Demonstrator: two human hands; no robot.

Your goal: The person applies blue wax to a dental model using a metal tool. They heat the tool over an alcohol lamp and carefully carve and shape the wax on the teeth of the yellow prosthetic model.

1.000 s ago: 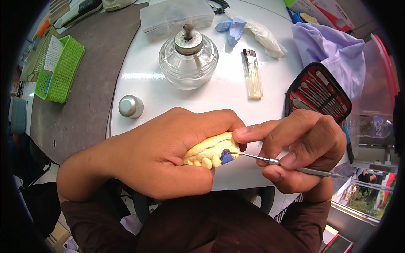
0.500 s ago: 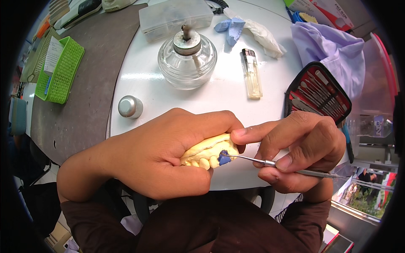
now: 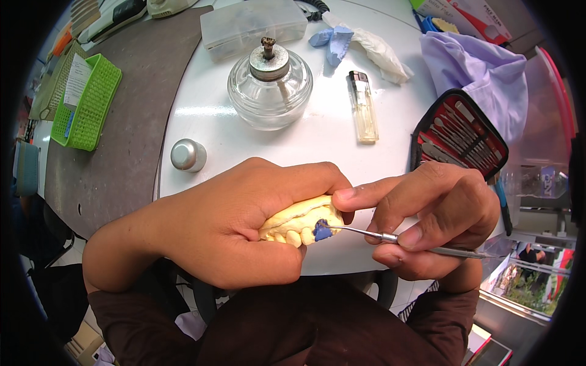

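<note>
A yellow plaster dental model (image 3: 300, 218) sits in my left hand (image 3: 229, 213), whose fingers and thumb wrap round it, hiding much of it. Its row of teeth faces toward me, and one tooth is built up in dark blue wax (image 3: 321, 230). My right hand (image 3: 436, 213) pinches a thin metal wax carver (image 3: 390, 236) like a pen. The carver's bent tip touches the blue wax. My right index fingertip rests against the model's right end, close to the left fingers.
A glass spirit lamp (image 3: 270, 91) stands beyond my hands, its metal cap (image 3: 188, 155) off to the left. A lighter (image 3: 364, 108) and an open instrument case (image 3: 461, 134) lie right. Further off are a clear plastic box (image 3: 253, 30), lilac cloth (image 3: 479, 73) and green basket (image 3: 91, 104).
The carver's tip and the model have shifted very slightly; the tip still touches the blue wax. Both hands keep their grip.
</note>
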